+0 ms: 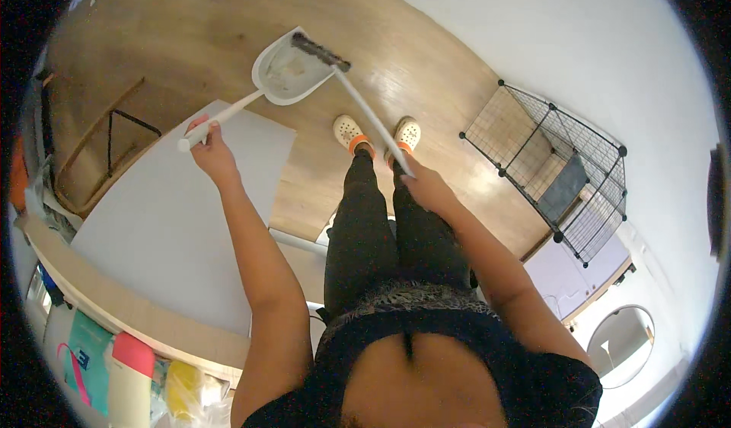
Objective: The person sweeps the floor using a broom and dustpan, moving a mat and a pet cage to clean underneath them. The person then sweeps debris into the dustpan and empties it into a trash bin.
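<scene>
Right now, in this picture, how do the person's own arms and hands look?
The left arm and right arm are bare below short black sleeves. The left hand and right hand wear no gloves; no watch or bracelet shows.

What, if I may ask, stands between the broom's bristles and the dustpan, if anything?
Nothing visible does: the bristles of the broom, held in the right hand, are right at the open edge of the dustpan, which the left hand holds. Whether they touch it is hard to tell.
</scene>
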